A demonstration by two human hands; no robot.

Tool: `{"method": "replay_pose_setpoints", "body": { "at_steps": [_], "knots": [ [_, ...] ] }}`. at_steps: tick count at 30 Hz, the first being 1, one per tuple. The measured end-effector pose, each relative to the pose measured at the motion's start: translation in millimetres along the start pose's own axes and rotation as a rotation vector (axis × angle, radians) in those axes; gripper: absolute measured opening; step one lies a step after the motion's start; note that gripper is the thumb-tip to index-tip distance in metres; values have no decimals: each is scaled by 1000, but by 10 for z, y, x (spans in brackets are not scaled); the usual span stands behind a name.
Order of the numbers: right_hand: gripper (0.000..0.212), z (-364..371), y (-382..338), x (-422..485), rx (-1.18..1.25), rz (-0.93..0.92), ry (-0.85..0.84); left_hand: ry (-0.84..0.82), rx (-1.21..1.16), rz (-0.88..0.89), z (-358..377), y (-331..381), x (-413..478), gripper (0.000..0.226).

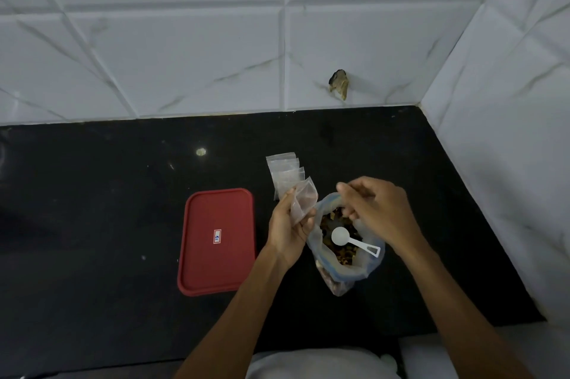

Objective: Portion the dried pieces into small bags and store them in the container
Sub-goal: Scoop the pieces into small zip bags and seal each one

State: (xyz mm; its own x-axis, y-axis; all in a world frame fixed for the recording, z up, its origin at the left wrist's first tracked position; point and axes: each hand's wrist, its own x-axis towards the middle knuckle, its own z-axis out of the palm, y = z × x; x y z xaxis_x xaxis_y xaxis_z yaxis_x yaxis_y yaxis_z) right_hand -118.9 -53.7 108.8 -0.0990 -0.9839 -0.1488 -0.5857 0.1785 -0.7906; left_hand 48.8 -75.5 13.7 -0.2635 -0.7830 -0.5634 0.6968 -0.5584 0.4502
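Observation:
My left hand grips a small clear bag and holds it up just left of the big plastic bag of brown dried pieces. A white plastic scoop lies on the pieces inside the big bag, handle pointing right. My right hand hovers over the big bag's far rim with fingers curled; whether it pinches anything is unclear. A fanned stack of empty small bags lies on the counter behind my left hand. The red-lidded container sits to the left, lid on.
The black counter meets a white tiled wall at the back and another on the right. A chipped hole marks the back wall. A white cloth-covered shape shows at the bottom edge.

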Motion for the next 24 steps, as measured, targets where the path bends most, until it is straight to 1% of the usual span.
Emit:
{"method": "replay_pose_setpoints", "body": {
  "at_steps": [2, 4, 6, 7, 8, 10, 14, 18, 20, 24],
  "knots": [
    [13, 18, 275, 17, -263, 12, -54, -10, -38, -30, -27, -27, 21, 49],
    [14, 89, 522, 18, -510, 40, -176, -31, -73, -60, -65, -47, 55, 43],
    [18, 186, 692, 9, -688, 73, -272, -58, -148, -104, -106, -54, 70, 38],
    [21, 227, 750, 0, -729, 70, -283, -72, -199, -128, -125, -59, 76, 40],
    [24, 265, 796, -3, -746, 59, -278, -90, -249, -148, -139, -63, 80, 42],
    [28, 309, 849, -19, -756, 37, -268, -122, -331, -170, -165, -80, 84, 37],
    [24, 329, 879, -62, -729, 8, -246, -116, -388, -157, -194, -143, 88, 35],
    [19, 281, 850, -91, -715, -49, -133, -87, -378, -133, -203, -235, 77, 34],
    [22, 275, 849, -75, -714, -70, -100, -49, -359, -105, -215, -292, 62, 34],
    [26, 379, 883, -62, -654, -96, -163, 56, -275, -57, -241, -393, 24, 30]
  ]
}}
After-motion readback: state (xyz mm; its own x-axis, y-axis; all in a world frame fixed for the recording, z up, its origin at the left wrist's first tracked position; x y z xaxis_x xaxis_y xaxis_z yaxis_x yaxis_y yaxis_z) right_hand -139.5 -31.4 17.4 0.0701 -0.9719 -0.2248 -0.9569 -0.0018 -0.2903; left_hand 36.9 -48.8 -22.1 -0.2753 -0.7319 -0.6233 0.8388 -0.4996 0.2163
